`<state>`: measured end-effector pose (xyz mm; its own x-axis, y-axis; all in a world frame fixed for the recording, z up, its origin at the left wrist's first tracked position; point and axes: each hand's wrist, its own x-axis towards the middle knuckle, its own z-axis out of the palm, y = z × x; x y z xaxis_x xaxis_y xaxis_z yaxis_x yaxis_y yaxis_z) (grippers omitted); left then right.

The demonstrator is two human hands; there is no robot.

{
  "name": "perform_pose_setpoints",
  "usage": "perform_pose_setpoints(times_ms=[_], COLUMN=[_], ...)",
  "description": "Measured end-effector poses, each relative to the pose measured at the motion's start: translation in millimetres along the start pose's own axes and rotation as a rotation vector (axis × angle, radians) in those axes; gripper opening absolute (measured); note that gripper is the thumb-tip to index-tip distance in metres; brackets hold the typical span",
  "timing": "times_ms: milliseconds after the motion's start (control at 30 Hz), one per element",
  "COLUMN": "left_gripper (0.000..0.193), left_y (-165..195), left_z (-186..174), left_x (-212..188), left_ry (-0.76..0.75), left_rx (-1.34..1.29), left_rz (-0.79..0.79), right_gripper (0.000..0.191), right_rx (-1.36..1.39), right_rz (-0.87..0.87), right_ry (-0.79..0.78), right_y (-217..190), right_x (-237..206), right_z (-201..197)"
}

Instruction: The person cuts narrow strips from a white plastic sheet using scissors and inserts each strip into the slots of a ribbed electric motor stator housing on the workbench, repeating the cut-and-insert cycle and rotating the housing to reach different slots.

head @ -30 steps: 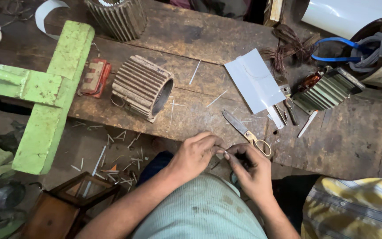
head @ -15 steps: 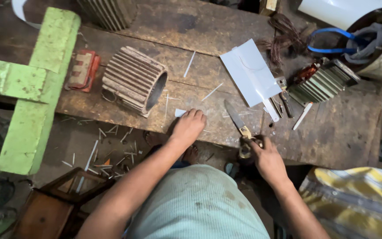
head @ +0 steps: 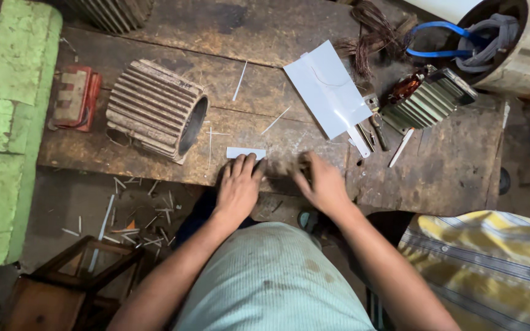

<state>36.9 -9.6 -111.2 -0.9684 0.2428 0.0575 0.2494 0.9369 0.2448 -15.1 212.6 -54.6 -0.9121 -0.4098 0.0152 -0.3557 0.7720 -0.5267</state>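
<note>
Left grip (head: 238,184) flat on desk (head: 449,178) edge, fingers spread, tips touching small white paper strip (head: 246,152). Right grip (head: 321,182) also down on desk edge, motion-blurred; cannot tell whether pinching anything. Strip lying just right of ribbed motor housing (head: 156,110), below and left of white sheet (head: 328,89). Smaller finned stator (head: 427,101) farther right. Green frame (head: 7,122) at far left.

No packages, labels, signs or screens.

Both hands (head: 280,181) flat on wooden workbench (head: 265,119)
</note>
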Motion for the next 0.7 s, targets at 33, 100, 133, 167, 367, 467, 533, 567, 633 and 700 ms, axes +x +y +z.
perform_pose_setpoints(times_ms=[33,100,133,167,367,467,533,567,633,700], left_gripper=[0.047,0.046,0.048,0.050,0.040,0.039,0.039,0.037,0.035,0.035], left_y=[0,0,0,-1,0,2,-1,-3,-8,-13], left_z=[0,1,2,3,14,16,15,13,9,1], left_x=[2,4,4,4,0,5,12,16,27,37], left_ry=[0.000,-0.003,0.027,0.056,0.019,0.031,0.065,0.084,0.094,0.063], left_rx=[-0.017,-0.052,-0.052,-0.053,0.019,0.040,0.064,0.069,0.058,0.030], left_rz=[-0.010,-0.028,-0.008,0.009,-0.007,0.010,0.076,0.129,0.205,0.256], right_gripper=[0.052,0.044,0.040,0.038,0.037,0.045,0.052,0.047,0.039,0.047], right_rx=[0.024,-0.056,-0.095,-0.114,-0.324,-0.285,-0.124,-0.104,-0.071,-0.083], right_rz=[0.057,0.049,0.042,0.018,-0.135,-0.115,0.043,0.100,0.206,0.165], right_ry=[0.050,0.008,-0.010,-0.007,-0.078,-0.089,-0.191,-0.150,-0.085,0.076], right_y=[-3,-3,-2,-2,-5,3,10,11,13,8], right_x=[12,31,38,39,37,59,73,74,70,56], right_z=[15,38,45,51,58,50,44,42,40,38])
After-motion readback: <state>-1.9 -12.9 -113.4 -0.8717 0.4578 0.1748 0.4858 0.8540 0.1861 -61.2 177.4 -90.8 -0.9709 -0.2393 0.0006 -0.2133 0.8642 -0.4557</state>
